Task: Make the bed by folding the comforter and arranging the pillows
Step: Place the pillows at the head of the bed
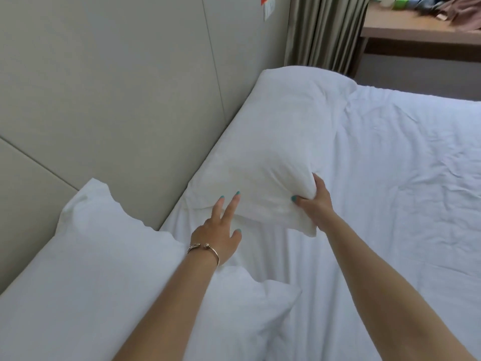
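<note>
Far pillow [270, 142] corner pinched in right hand [316, 201] fingers [299, 200]

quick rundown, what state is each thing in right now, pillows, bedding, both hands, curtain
far pillow: lying along the headboard, near corner bunched
near pillow: lying flat by the headboard, not held
comforter: spread over the bed, wrinkled
left hand: fingers straight, tips touching the far pillow
right hand: gripping the far pillow's corner
curtain: hanging in folds beside the desk
</note>
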`<state>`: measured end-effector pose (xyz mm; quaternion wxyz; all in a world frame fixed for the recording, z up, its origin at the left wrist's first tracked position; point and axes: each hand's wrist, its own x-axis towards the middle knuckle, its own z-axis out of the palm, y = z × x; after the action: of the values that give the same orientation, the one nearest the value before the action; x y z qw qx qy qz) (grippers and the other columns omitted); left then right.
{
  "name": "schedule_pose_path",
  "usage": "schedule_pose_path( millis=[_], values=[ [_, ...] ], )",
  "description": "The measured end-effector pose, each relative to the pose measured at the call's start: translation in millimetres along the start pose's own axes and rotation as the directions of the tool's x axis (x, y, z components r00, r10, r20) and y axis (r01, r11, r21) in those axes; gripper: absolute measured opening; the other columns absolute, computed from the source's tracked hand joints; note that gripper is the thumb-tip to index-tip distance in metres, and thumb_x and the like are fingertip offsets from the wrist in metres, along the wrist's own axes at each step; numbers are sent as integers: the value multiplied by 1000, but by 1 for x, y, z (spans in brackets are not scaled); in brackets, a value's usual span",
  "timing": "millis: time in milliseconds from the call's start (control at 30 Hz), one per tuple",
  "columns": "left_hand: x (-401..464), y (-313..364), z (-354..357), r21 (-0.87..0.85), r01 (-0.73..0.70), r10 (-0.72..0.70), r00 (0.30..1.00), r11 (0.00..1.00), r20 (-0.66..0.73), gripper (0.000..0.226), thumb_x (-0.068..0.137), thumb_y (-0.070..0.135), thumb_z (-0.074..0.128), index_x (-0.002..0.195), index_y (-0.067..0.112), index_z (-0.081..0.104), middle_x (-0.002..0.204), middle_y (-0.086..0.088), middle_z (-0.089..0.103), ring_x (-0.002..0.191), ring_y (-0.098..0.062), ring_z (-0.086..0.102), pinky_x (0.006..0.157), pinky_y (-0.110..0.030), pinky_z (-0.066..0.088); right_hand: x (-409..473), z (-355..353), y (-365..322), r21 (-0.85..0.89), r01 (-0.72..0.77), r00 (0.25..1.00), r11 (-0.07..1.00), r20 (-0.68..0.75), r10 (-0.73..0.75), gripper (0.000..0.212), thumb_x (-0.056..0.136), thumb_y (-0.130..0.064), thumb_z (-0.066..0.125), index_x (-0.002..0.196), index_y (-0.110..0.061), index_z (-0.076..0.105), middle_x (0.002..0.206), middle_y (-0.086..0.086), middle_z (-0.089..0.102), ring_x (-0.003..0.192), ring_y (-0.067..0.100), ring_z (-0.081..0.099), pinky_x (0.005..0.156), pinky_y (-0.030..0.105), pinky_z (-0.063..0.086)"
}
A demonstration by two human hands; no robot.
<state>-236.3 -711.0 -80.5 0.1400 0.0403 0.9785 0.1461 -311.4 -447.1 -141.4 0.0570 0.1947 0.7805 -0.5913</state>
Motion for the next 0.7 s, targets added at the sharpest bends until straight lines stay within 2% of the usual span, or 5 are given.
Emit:
schedule_pose_path(
  millis=[133,367,500,600,700],
  values=[
    [-24,18,-16,139,28,-34,999,990,39,80,93,36,41,140,56,-20,160,10,1,104,-20,57,65,-29,40,-46,-81,-10,-34,52,999,998,-9,-53,80,66,-8,77,134,-38,46,116,-11,57,102,11,57,75,26,46],
    [-125,103,-29,-215,-173,172,985,961,-22,66,93,39,41,143,58,1,156,20,3,114,-18,55,80,-32,48,-229,-198,26,-242,-16,996,970,-85,-5,82,48,-36,85,119,-57,50,113,-27,58,100,-3,56,75,27,46],
    [-225,126,9,-261,-256,282,957,931,68,68,92,34,44,146,53,9,158,16,7,131,-18,42,92,-34,43,-343,-198,50,-251,-23,993,968,-120,-8,80,58,-22,91,123,-45,49,117,-12,60,101,9,60,82,30,49],
    [-301,125,37,-322,-271,335,928,907,164,71,91,33,49,149,48,11,158,8,11,139,-19,32,107,-35,36,-417,-170,62,-183,5,989,983,-143,-32,79,64,-13,87,127,-37,47,117,-6,59,95,4,60,73,21,47],
    [-366,112,51,-383,-261,344,924,886,165,73,89,32,53,151,41,16,155,3,20,138,-19,32,109,-34,35,-483,-145,78,-48,-11,985,999,-172,3,83,69,-7,84,139,-22,41,122,2,56,103,19,60,86,34,51]
  ],
)
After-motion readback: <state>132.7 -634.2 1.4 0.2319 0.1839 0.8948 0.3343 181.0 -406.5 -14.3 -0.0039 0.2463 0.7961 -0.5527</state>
